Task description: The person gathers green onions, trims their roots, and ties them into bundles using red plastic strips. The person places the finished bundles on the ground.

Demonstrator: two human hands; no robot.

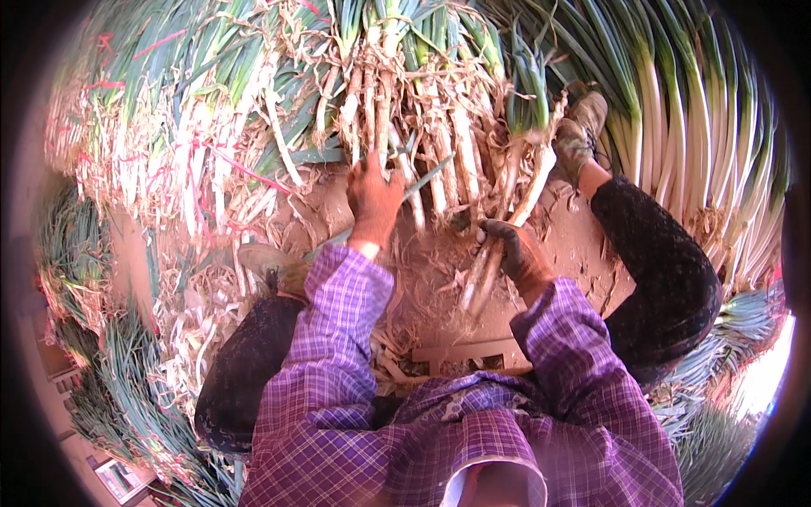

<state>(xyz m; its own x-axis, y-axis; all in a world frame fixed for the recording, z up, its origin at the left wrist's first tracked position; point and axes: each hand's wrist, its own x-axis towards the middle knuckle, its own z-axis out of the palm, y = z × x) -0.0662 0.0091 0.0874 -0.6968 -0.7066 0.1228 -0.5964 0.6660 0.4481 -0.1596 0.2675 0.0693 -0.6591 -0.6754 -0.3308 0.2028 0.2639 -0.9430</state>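
Note:
My left hand (376,199), in an orange work glove, is at the root ends of an untrimmed bunch of long green onions (385,95). Its fingers point away from me and their tips are hidden, so a grip cannot be made out. A thin green leaf (431,175) slants beside that thumb. In my right hand (521,253), gloved in orange with dark fingers, are long green onion stalks (485,269), held low near their roots. Dry, peeling skin clings to their pale stems, and their roots point down towards me.
Cleaned green onions (665,127) with white stems lie in a row at right. Bundles with pink ties (196,146) fill the left. Peeled skins (203,317) litter the ground near my left leg. My shoes (580,133) flank the bare brown floor (443,266).

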